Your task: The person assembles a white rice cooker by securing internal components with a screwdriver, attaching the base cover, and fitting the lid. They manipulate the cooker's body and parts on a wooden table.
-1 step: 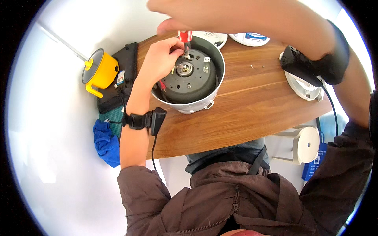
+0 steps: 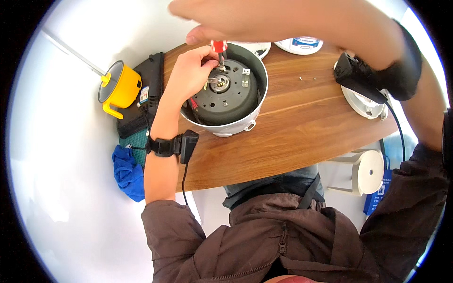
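An upturned rice cooker (image 2: 236,126) with a white outer shell stands on the wooden table, its dark grey round underside (image 2: 226,101) exposed. From above, my right hand (image 2: 207,16) is closed over a screwdriver (image 2: 219,47) with a red-and-white handle; most of its fingers are hidden. The screwdriver's shaft points down at the far part of the underside. My left hand (image 2: 191,68) reaches over the cooker's left rim, thumb and forefinger pinched beside the shaft's lower end. What they pinch is too small to tell. Red wires (image 2: 193,104) show near my left wrist.
Two tiny screws (image 2: 307,79) lie on the table (image 2: 302,113) right of the cooker. White round parts (image 2: 361,101) sit at the right edge. A yellow pot (image 2: 123,85), a black case (image 2: 153,78) and a blue cloth (image 2: 127,172) are at left; a stool (image 2: 368,172) stands below right.
My right hand has shifted slightly left above the screwdriver, whose red handle shows a little less. My left hand keeps its pinch at the same spot.
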Motion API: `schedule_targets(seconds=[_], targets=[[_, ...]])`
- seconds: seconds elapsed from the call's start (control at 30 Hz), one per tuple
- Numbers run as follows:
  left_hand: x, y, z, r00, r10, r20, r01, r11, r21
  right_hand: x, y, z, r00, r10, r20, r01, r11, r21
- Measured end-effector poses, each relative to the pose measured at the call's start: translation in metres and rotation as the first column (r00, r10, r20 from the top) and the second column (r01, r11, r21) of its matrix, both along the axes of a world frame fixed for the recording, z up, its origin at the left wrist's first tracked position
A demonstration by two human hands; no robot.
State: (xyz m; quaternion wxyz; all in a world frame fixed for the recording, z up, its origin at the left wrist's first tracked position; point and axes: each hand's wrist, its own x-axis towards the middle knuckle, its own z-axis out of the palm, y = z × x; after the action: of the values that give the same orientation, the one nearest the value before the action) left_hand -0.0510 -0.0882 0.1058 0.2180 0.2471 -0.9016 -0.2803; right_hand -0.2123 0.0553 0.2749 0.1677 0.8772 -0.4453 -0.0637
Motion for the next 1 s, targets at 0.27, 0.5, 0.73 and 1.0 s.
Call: schedule_targets(seconds=[0.27,0.5,0.73,1.0], targets=[[-0.002,-0.002,-0.001,1.0,-0.008,0.003,0.008,0.999,0.042,0.0,-0.015,-0.02,0.999,-0.046,-0.015,0.041,0.971,-0.238],[-0.003,0.0,0.0,1.0,-0.018,0.001,0.018,1.0,0.018,-0.005,-0.019,-0.023,0.997,0.076,0.031,-0.067,0.968,-0.241],[-0.004,0.005,0.002,1.0,0.004,0.01,-0.004,1.0,0.006,0.008,-0.009,-0.02,0.998,-0.058,-0.035,0.046,0.956,-0.289],[0.004,-0.005,-0.002,0.997,-0.074,-0.003,0.074,0.997,-0.011,0.025,0.001,-0.021,0.899,-0.375,0.228,0.432,0.847,-0.31]])
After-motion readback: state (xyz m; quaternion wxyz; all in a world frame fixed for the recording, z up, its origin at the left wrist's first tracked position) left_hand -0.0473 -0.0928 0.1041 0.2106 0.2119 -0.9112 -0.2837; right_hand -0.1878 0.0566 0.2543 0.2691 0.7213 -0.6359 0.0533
